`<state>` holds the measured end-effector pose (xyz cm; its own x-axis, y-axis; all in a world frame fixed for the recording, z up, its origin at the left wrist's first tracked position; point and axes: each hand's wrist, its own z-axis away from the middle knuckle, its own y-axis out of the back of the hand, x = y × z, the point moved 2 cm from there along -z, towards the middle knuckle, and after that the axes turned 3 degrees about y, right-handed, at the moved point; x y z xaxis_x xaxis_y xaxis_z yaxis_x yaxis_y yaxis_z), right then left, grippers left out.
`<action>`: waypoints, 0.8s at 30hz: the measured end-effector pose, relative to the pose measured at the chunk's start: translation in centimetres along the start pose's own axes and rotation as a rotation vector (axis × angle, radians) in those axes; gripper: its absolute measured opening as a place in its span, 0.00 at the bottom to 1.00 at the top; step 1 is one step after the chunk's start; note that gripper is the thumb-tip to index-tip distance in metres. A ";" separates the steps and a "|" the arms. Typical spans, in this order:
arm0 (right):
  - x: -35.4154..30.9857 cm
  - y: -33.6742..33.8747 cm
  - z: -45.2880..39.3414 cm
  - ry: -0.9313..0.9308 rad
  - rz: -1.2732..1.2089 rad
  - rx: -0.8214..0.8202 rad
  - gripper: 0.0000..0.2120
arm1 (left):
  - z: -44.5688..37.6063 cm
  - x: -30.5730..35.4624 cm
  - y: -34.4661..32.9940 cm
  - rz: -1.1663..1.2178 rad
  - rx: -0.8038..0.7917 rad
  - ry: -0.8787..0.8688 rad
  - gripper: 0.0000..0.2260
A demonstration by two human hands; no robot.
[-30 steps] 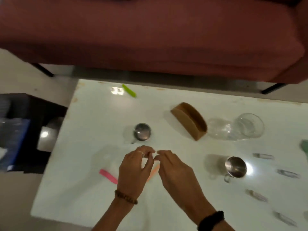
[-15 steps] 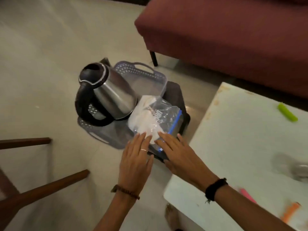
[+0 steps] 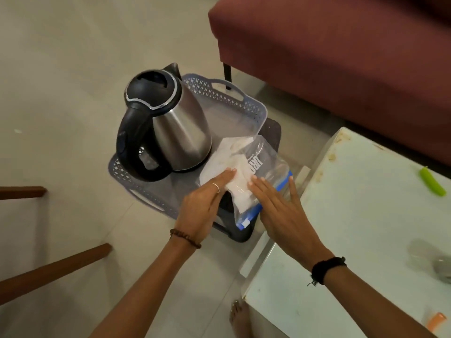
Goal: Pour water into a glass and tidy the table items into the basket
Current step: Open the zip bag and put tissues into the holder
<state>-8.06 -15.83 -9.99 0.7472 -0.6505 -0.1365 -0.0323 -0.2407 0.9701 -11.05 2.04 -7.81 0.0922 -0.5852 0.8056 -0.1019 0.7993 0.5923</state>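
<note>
A grey plastic basket (image 3: 246,103) sits on a dark stool beside the white table (image 3: 361,215). In the basket stand a steel kettle (image 3: 180,132) with a black handle and lid, and a clear zip bag (image 3: 246,167) holding white cloth or paper. My left hand (image 3: 202,203) lies flat with its fingertips on the bag's left side. My right hand (image 3: 278,206) lies flat on the bag's right side near its blue zip edge. Neither hand has closed around the bag.
A dark red sofa (image 3: 341,57) stands behind the basket and table. On the table lie a green stick (image 3: 432,185), an orange stick (image 3: 436,322) and a blurred steel cup (image 3: 439,267) at the right edge. Wooden chair legs (image 3: 48,269) cross the floor at left.
The view swung from the table to the basket on the left. Both hands moved from the table's orange stick to the zip bag, and now rest on it.
</note>
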 end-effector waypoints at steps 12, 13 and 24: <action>4.6 15.1 8.1 -0.390 -0.438 0.202 0.21 | 0.3 16.5 -4.3 0.140 -0.169 -0.287 0.17; 4.9 15.9 9.4 -0.436 -0.529 0.162 0.23 | 0.8 17.8 -5.2 0.202 -0.186 -0.272 0.14; 8.9 22.5 24.4 -0.664 -0.748 0.170 0.15 | 7.9 27.2 -17.9 0.509 -0.298 -0.116 0.03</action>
<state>-18.31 -44.61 5.73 0.0959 -0.5475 -0.8313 0.1599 -0.8158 0.5557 -14.54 -29.24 3.60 -0.0056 -0.1165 0.9932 0.1792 0.9770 0.1156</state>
